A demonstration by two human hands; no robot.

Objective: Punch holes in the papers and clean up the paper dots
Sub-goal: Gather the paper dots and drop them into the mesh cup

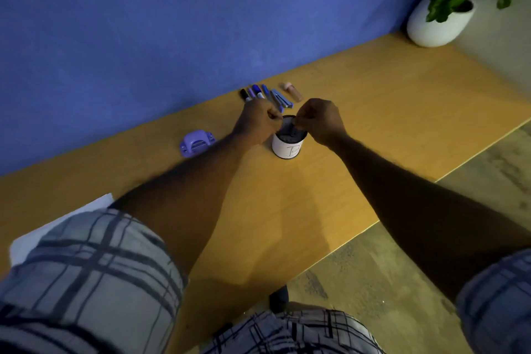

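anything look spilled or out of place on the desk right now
Nothing clearly spilled. Both hands, left hand and right hand, are pinched over the upright white cup. The purple hole punch sits upright, the pens lie in a row, and the paper lies at the desk's near-left edge. Loose dots are too small to tell.

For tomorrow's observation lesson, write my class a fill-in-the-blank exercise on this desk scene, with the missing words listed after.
1. Both hands, the left hand and the right hand, meet over the mouth of a white ____.
2. The purple hole punch sits on the desk on the ____ side of the cup.
3. The pens lie in a row near the ____ wall.
4. The white pot in the far corner holds a green ____.

Missing words: cup; left; blue; plant
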